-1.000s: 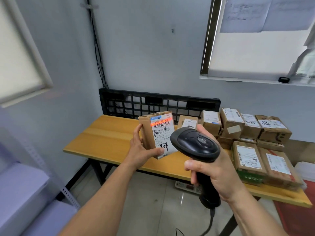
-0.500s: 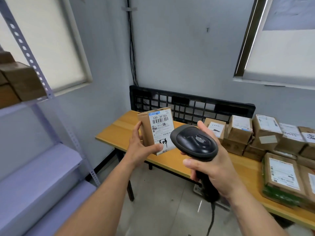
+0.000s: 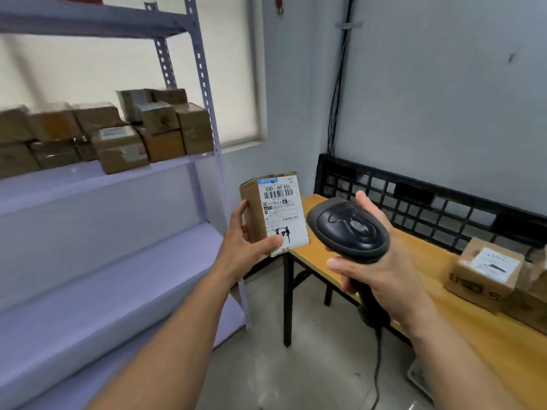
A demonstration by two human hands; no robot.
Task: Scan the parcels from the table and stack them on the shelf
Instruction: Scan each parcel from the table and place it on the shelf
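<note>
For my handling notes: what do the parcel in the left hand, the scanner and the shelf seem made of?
Parcel: brown cardboard, matte, folded flap on top, with a white paper label. Scanner: black moulded plastic, faint sheen on its rounded head. Shelf: probably painted metal, given the perforated uprights; its smooth pale boards are unclear.

I've turned left from the table (image 3: 438,261) toward the shelf (image 3: 118,184); the scanner (image 3: 349,229) no longer throws red light on the parcel (image 3: 275,211).
</note>
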